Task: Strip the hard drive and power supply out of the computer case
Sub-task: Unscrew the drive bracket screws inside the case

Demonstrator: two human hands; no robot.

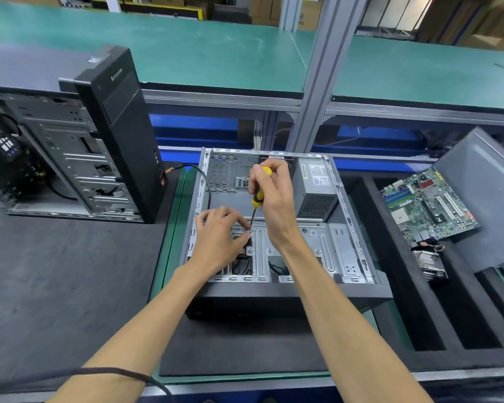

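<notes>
— While the case [358,228] lies open on its side on the dark mat [70,286], where are the hands?

— Both are inside it; the right hand [271,196] is closed around the yellow-and-black handle of a screwdriver [258,196], held nearly upright, tip down on a screw [249,231] in the silver drive cage [303,245]; the left hand [218,237] rests on the cage just beside that screw, its fingertips [245,234] pinched close at the tip of the tool, though I cannot tell whether they actually grip the screw.

— And the power supply?

— The grey power supply [314,187] sits in the far right corner of the case, label upward, vent mesh facing the camera; it is well apart from both hands.

— The hard drive?

— I cannot make it out for certain; something dark shows under the cage near the left hand, partly hidden.

— What else is around?

— A second case [79,158] stands upright to the left, its black front panel [120,123] facing right; a black cable [204,181] runs from it over the edge of the open case; to the right a green motherboard [428,205] lies in a black foam tray [390,286], with a metal heatsink [429,263] just below it; a grey side panel [486,193] leans beside the board.
</notes>
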